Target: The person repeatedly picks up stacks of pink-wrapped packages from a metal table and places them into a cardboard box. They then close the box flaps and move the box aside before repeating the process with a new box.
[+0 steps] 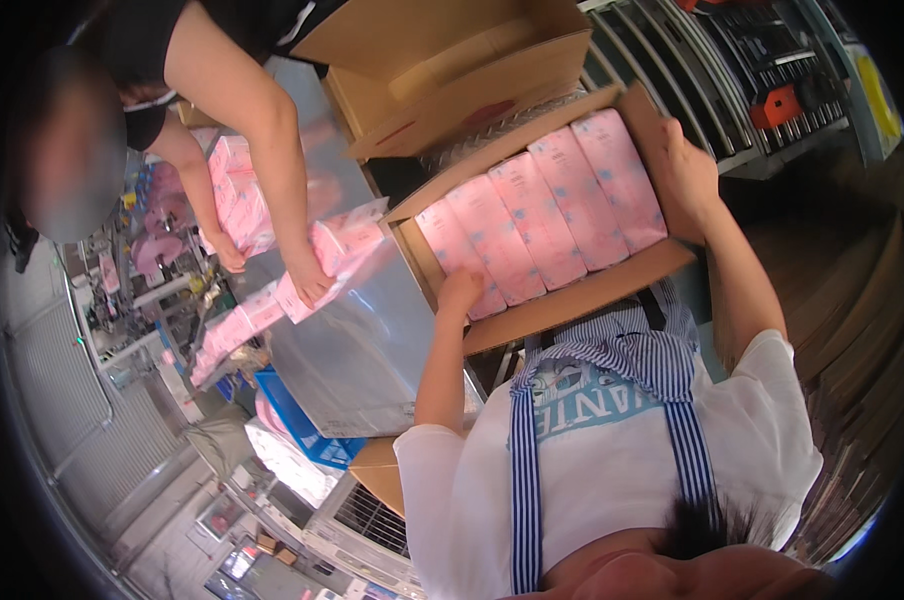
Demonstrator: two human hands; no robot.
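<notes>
An uncovered cardboard box (582,300) sits in front of me, filled with a row of several pink soft packs (517,235) patterned in blue. My left hand (460,292) is at its near left corner, fingers curled over the edge against the leftmost pack. At the right end, my right hand (688,165) grips the raised cardboard wall. To the left, a co-worker's two hands are on more pink packs (347,240) lying along a shiny metal table (347,345).
Behind the full box stands another open carton (452,70). A roller conveyor (662,60) runs at the far right, with an orange part (775,107) beside it. A blue crate (297,425) is below the metal table's near edge. Brown stacked sheets (822,320) are to my right.
</notes>
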